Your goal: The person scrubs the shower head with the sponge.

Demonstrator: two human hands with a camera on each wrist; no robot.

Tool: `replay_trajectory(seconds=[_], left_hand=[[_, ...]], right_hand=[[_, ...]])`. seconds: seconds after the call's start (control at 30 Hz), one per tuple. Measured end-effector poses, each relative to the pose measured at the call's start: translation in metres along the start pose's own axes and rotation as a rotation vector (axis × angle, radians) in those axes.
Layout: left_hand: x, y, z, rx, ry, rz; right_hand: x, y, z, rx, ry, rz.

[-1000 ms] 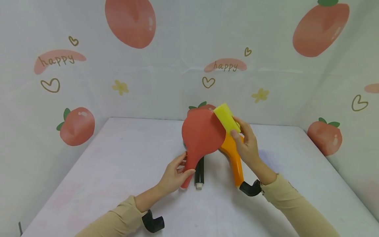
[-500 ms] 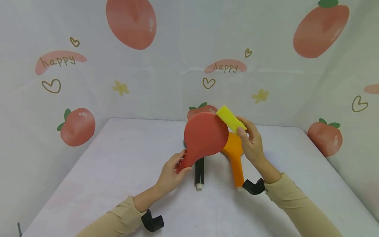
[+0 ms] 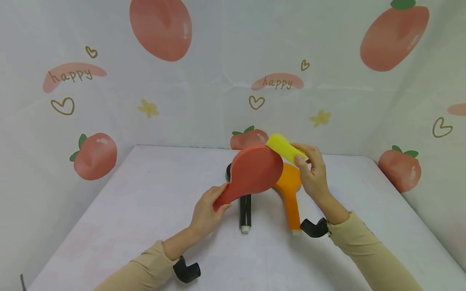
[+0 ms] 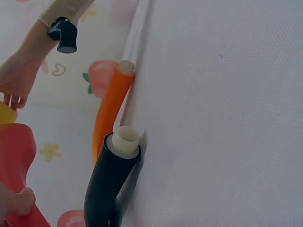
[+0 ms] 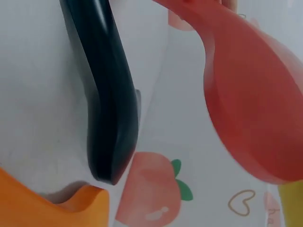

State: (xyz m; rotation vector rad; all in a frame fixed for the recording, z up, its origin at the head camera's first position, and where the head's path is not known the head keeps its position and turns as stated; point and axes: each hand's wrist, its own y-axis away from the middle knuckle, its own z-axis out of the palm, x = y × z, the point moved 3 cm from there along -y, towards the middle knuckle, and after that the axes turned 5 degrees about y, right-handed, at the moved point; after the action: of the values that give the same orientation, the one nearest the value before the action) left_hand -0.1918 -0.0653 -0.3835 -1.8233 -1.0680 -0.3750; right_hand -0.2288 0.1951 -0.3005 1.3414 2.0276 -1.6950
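Observation:
My left hand (image 3: 206, 211) grips the handle of a red shower head (image 3: 256, 169) and holds it tilted above the table, its round back up. In my right hand (image 3: 314, 176) a yellow sponge-like block (image 3: 285, 148) is pinched between thumb and fingers, its end against the shower head's upper right rim. Beneath lies a black shower head (image 3: 245, 212), its round part mostly hidden by the red one. To its right lies an orange shower head (image 3: 290, 198), partly covered at the top. In the left wrist view, a hollow whitish connector (image 4: 126, 139) ends the black handle.
The white table (image 3: 145, 190) ends at a back wall cloth (image 3: 204, 101) printed with fruit, hearts and words. Black curved camera mounts (image 3: 187, 270) sit on both wrists. A thin dark rod (image 3: 23, 281) shows at the lower left.
The red shower head has come down a little and tilted, its handle end swinging left. My right hand and the yellow block have shifted slightly right and down along its rim.

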Motion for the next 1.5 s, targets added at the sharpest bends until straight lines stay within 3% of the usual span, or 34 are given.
replay_trajectory(seconds=[0.1,0.3,0.6,0.87,1.03,1.17,1.33,1.5], left_hand=[[0.001,0.0,0.0,0.0,-0.029,-0.01],[0.0,0.0,0.002,0.003,-0.062,-0.004],[0.001,0.001,0.0,0.015,-0.114,-0.013],[0.003,0.001,0.002,-0.009,-0.167,0.003],[0.004,0.001,0.001,0.0,-0.192,0.01],[0.005,0.001,0.001,0.002,-0.199,0.014],[0.008,0.0,0.0,-0.015,-0.205,0.007],[0.009,-0.001,0.0,-0.023,-0.22,0.006]], right_hand=[[-0.001,0.001,0.002,-0.021,0.003,-0.012],[-0.013,0.0,0.005,-0.047,-0.004,-0.12],[-0.016,0.001,0.002,-0.023,0.037,-0.083],[-0.03,0.006,0.009,-0.042,0.178,-0.275],[-0.029,0.004,0.007,0.004,0.215,-0.303],[-0.031,0.008,0.01,-0.012,0.243,-0.341],[-0.042,0.017,0.021,-0.057,0.299,-0.486],[-0.048,0.02,0.024,-0.014,0.367,-0.571]])
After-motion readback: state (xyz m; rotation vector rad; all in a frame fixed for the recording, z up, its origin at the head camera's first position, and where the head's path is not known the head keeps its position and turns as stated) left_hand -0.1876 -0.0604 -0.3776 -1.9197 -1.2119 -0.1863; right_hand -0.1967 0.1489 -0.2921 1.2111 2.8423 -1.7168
